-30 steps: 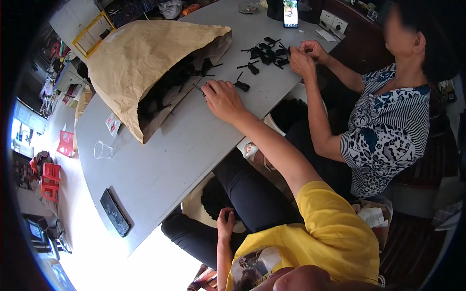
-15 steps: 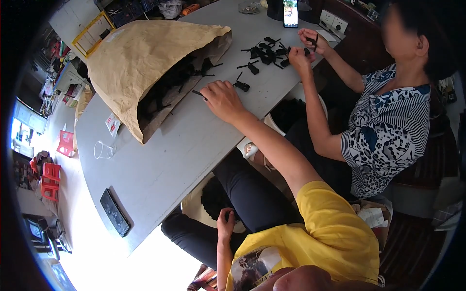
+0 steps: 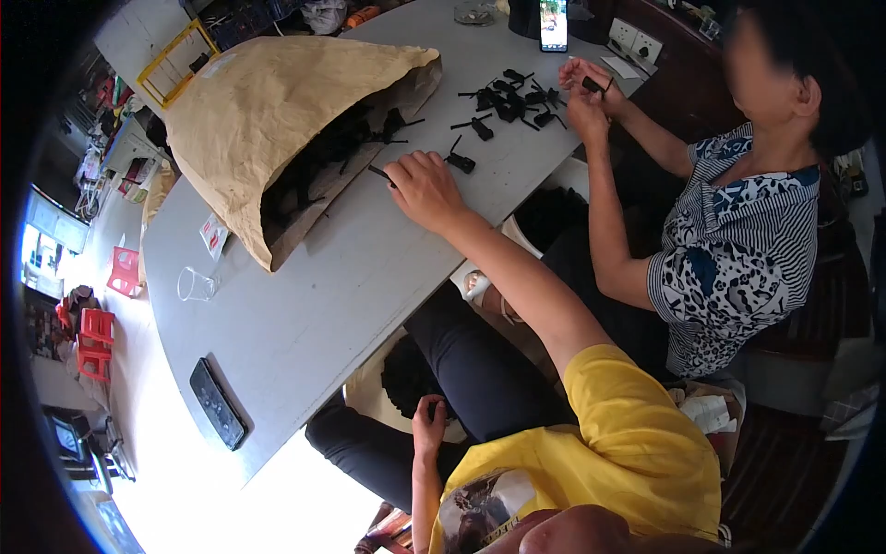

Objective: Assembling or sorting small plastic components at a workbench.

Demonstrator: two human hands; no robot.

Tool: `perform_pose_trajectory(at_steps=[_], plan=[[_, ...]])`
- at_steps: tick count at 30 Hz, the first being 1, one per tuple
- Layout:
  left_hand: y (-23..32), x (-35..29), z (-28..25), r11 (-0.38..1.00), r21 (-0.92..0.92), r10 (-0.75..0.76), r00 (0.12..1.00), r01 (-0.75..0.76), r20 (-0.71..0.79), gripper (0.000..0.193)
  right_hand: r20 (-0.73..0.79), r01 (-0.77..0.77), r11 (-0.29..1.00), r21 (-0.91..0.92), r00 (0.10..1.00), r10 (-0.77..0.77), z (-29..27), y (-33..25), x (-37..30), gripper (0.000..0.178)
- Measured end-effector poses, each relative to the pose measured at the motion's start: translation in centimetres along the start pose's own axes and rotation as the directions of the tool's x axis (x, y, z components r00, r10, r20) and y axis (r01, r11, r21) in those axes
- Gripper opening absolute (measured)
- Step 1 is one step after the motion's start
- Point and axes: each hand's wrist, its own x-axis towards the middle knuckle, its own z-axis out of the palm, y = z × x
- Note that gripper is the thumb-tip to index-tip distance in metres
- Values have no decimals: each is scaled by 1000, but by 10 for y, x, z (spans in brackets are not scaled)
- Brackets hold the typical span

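Note:
My right hand [image 3: 426,192] is over the table at the open side of a large brown paper sack [image 3: 286,102]. Its fingers curl round a small black part, whose thin stem [image 3: 380,175] pokes out to the left. Many similar black parts fill the mouth of the sack. Just beyond my fingers lies a single black part [image 3: 460,163] with a thin stem. Low over my lap, my left hand [image 3: 428,427] is closed, with something dark between thumb and fingers that I cannot make out. Beside it is a pale container holding a black heap [image 3: 406,379].
To my right sits a co-worker [image 3: 729,249], handling a black part [image 3: 592,84] in both hands. A pile of black parts [image 3: 508,102] lies before them. A clear plastic cup [image 3: 196,284], a dark phone [image 3: 219,403] and a lit phone [image 3: 553,26] are on the grey table [image 3: 305,342].
The co-worker's hands have shifted and turned, and the black part in them shows more plainly. My right hand has moved very slightly; my left has stayed put.

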Motion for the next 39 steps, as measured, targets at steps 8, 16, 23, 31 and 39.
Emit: perform_pose_trajectory(at_steps=[8, 16, 23, 31, 39], plan=[[-1, 0, 1, 1000, 22, 3, 1000, -3, -8, 11, 5, 2, 1000, -9, 1000, -2, -1, 0, -1, 23], [-8, 1, -1, 999, 50, 19, 1000, -18, -14, 12, -21, 8, 999, 42, 1000, -7, -4, -3, 1, 23], [14, -3, 0, 994, 104, -31, 999, 29, 24, 15, -79, 24, 997, 79, 997, -18, -8, -2, 0, 22], [33, -16, -5, 985, -171, 4, 1000, -6, -13, 19, 105, -316, 660, 681, 935, 339, -79, -90, -69, 6], [95, -39, -17, 824, -506, 128, 953, -256, -275, 17, 739, -752, 28, 659, 653, 166, -107, -184, -184, 14]])
